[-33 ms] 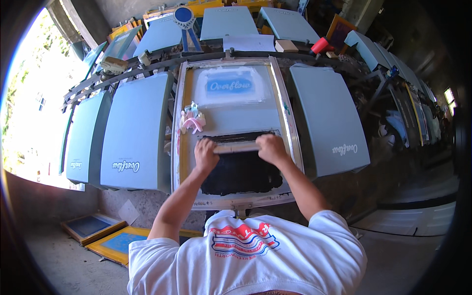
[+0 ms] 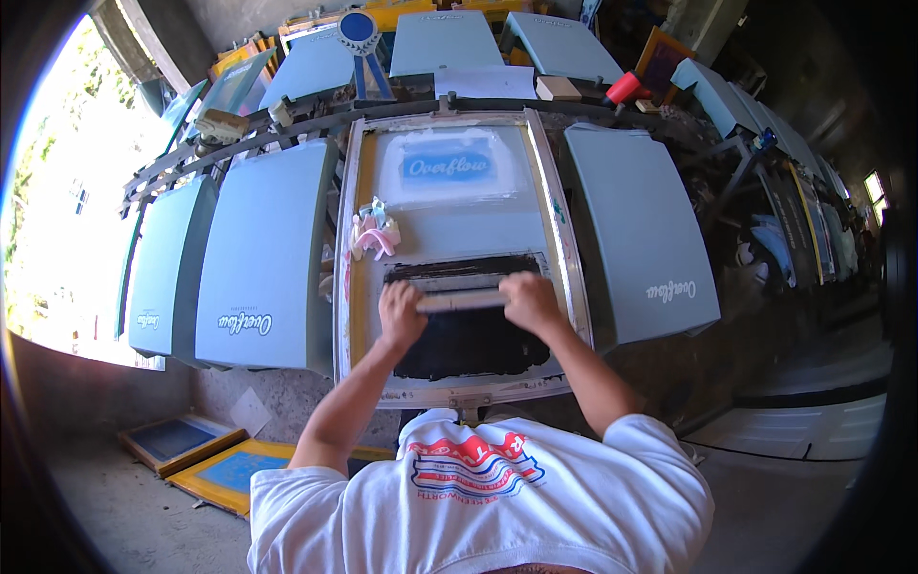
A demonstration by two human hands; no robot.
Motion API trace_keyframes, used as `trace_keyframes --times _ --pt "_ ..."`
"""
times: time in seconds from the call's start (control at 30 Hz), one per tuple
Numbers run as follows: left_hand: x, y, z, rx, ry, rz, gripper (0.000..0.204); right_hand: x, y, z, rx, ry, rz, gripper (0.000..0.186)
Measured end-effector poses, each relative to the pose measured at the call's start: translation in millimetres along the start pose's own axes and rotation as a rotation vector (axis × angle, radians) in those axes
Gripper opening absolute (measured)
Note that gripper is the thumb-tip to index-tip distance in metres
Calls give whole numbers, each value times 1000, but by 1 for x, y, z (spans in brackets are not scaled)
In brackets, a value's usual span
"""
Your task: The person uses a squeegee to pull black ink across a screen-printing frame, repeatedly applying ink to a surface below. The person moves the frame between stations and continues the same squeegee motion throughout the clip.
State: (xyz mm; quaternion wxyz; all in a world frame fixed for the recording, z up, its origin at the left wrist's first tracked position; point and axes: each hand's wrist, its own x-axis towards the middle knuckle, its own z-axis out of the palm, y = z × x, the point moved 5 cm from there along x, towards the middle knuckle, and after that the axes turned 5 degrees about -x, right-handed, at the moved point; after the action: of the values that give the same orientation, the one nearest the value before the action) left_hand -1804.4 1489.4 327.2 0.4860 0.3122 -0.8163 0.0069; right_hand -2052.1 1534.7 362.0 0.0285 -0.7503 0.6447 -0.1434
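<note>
Screen-printing station, seen from above. Central item: a framed printing screen point(image 2: 457, 249) lying flat, its metal frame running along all four sides. Held within the frame: a pale mesh field with a blue-and-white stencil patch point(image 2: 448, 167) toward the far edge; a band of black ink point(image 2: 473, 340) spread across the near half; a small heap of pink and pale-blue rags point(image 2: 373, 234) near the left edge of the frame. Across the ink lies a squeegee point(image 2: 462, 299), long and light-coloured, set crosswise to the frame. Left hand point(image 2: 400, 314) wrapped closed over the squeegee's left end; right hand point(image 2: 529, 301) wrapped closed over its right end, fingers curled down on the handle. Flanking the screen: grey-blue platen boards, one just beside its left edge point(image 2: 263, 253), one beside its right edge point(image 2: 636, 234), further boards fanned out beyond. Far side of the press: a red-topped bottle point(image 2: 622, 89) and a small pale block point(image 2: 557, 88). On the concrete floor, lower left: two yellow-framed screens point(image 2: 215, 459) with blue mesh, lying flat. Person wears a white printed shirt point(image 2: 483, 497).
</note>
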Motion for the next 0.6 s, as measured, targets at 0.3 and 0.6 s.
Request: trace_keyframes --times 0.3,0.6 --pt "-69 69 -78 -161 -262 -199 30 -112 -60 -23 134 35 -85 10" --pt "22 -9 -13 -86 -207 -136 31 3 -17 -19 69 154 -56 16"
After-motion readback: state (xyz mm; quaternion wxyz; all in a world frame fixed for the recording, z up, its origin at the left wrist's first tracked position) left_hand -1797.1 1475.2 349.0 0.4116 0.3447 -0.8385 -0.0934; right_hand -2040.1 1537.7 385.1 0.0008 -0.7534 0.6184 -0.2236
